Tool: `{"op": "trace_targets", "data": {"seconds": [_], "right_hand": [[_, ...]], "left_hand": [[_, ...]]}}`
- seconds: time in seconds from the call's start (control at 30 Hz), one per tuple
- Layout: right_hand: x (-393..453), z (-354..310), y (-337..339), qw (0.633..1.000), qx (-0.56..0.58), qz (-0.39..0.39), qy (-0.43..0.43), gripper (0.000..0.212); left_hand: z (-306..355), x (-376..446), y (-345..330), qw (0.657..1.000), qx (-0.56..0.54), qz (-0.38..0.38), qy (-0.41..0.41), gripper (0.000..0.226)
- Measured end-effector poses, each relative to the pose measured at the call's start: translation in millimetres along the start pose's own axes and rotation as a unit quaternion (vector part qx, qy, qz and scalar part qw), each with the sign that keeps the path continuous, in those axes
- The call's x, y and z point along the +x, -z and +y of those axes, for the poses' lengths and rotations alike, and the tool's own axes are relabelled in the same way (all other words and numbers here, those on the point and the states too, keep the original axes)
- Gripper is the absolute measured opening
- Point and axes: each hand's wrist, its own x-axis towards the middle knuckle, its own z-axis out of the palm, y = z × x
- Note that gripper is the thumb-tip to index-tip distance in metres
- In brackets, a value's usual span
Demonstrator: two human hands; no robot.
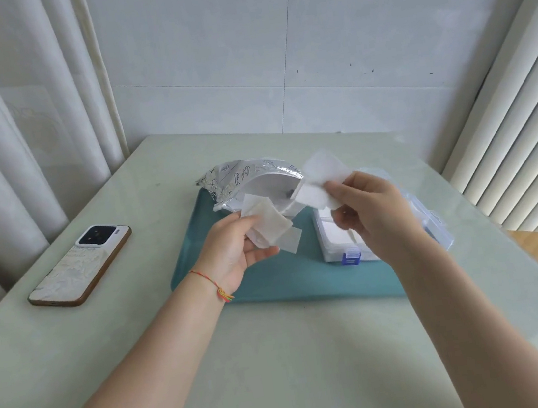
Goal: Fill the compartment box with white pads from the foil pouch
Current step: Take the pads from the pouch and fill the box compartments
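Two hands raised over a teal tray (271, 283): left hand (233, 253), fingers curled round several white pads (272, 224); right hand (370, 210), fingertips pinching two more pads (320, 175); open foil pouch (250, 178) lying behind them; clear compartment box (342, 245), lid open, pads inside, beneath the right hand; phone (79, 265) at left on the table (282, 357).

bright, soft, even daylight fills the scene, seemingly from the blinds (522, 119) at right. shadows under the arms are faint and diffuse. the glossy table (282, 357) carries a pale sheen, brightest at its right edge. wide-angle distortion bows the curtain (9, 136) and blinds at the edges. the right hand (370, 210) is slightly motion-blurred.
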Motion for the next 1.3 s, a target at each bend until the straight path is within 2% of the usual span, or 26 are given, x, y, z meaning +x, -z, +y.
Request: {"op": "trace_targets", "data": {"seconds": [0.1, 0.2, 0.4, 0.5, 0.6, 0.77, 1.1, 1.2, 1.3], "right_hand": [[-4.6, 4.4, -10.2, 0.994, -0.096, -0.049, 0.012, 0.008], [-8.0, 6.3, -12.4, 0.97, -0.226, -0.083, 0.018, 0.008], [-9.7, 6.8, -10.3, 0.938, -0.316, -0.138, 0.032, 0.005], [-9.3, 7.0, -9.4, 0.925, -0.347, -0.153, 0.038, 0.006], [-8.9, 7.5, -9.3, 0.928, -0.34, -0.144, 0.051, 0.005], [-4.9, 7.7, -7.8, 0.957, -0.267, -0.105, 0.045, 0.006], [-4.5, 8.3, -11.9, 0.955, -0.288, -0.05, 0.05, 0.007], [-6.0, 3.2, -12.4, 0.964, -0.264, 0.006, 0.035, 0.016], [-8.0, -4.5, -13.8, 0.986, -0.159, 0.057, -0.006, 0.02]], "left_hand": [[-0.1, -3.2, -2.1, 0.998, 0.023, -0.058, 0.023, 0.022], [0.8, -6.2, -3.4, 0.993, 0.053, -0.098, 0.044, 0.022], [3.4, -9.7, -2.1, 0.98, 0.099, -0.156, 0.07, 0.033], [2.7, -11.1, -2.3, 0.976, 0.118, -0.169, 0.063, 0.031], [0.9, -10.4, -2.1, 0.979, 0.112, -0.158, 0.055, 0.027], [0.4, -8.6, -1.9, 0.986, 0.078, -0.142, 0.046, 0.019], [-0.1, -9.8, -0.2, 0.981, 0.073, -0.173, 0.05, 0.023], [-0.5, -8.8, -0.2, 0.987, 0.068, -0.141, 0.041, 0.021], [-0.1, -6.3, -0.5, 0.995, 0.021, -0.091, 0.019, 0.023]]}}
